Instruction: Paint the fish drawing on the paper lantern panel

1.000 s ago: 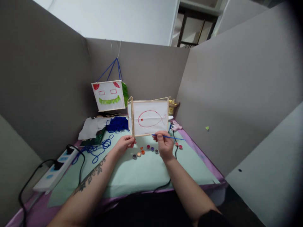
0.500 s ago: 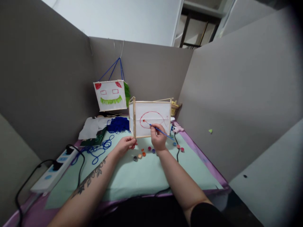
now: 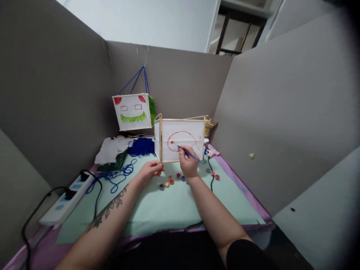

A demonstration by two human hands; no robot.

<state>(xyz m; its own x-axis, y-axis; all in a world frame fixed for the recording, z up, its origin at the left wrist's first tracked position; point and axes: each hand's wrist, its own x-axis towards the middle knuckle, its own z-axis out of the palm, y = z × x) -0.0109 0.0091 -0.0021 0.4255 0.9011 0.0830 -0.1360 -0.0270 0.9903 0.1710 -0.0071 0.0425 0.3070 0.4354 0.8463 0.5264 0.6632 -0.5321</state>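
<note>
A box-shaped lantern frame (image 3: 182,126) of thin wooden sticks and white paper is held up over the table. Its front panel shows a red fish outline with a small red-orange spot inside at the left. My left hand (image 3: 152,170) grips the frame's lower left corner with fingers closed. In my right hand (image 3: 188,162) is a thin blue paintbrush (image 3: 194,156), pinched between the fingers, its tip close to the spot. Small paint pots, among them an orange one (image 3: 171,182) and a black one (image 3: 161,186), sit below the frame.
A decorated lantern (image 3: 132,112) hangs by blue cords at the back left. Blue yarn (image 3: 142,146), white cloth or paper (image 3: 107,151) and a power strip (image 3: 64,200) lie left. More pots (image 3: 213,173) and a black cable (image 3: 212,183) are right. Grey partitions (image 3: 180,82) surround the table.
The whole view has shifted slightly. The brush tip has moved slightly away from the spot, to its right; both hands keep their holds.
</note>
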